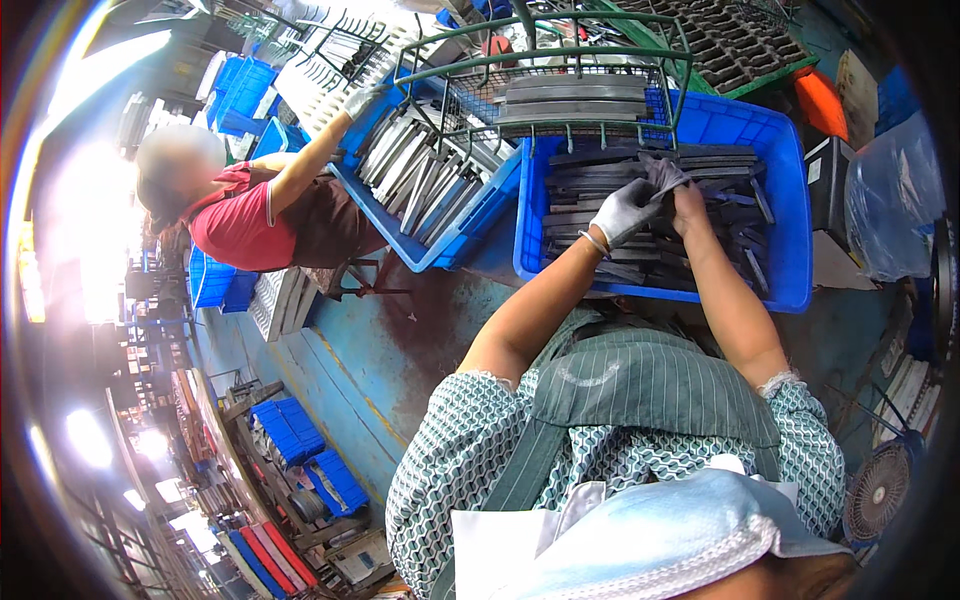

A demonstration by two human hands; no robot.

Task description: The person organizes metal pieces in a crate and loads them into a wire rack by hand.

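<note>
My left hand [622, 214], in a pale work glove with dark fingertips, is closed on a limp grey glove [663, 172]. Bare at the palm and wrist, my right hand [688, 207] grips the same grey glove from the other side; its fingertips are partly hidden. Both hands meet above a blue plastic crate [790, 230]. Dark flat metal bars [590, 225] lie in layers inside it, some askew at the right. Beyond my hands, a green-framed wire basket [460, 110] holds a row of grey metal bars [572, 98].
To the left, a second blue crate [400, 240] holds lighter metal strips [425, 180]. A co-worker in a red shirt [235, 228] reaches over a rack there. On the right are a clear plastic bag [895, 200] and a fan [880, 490]. A green-edged tray [740, 45] sits behind.
</note>
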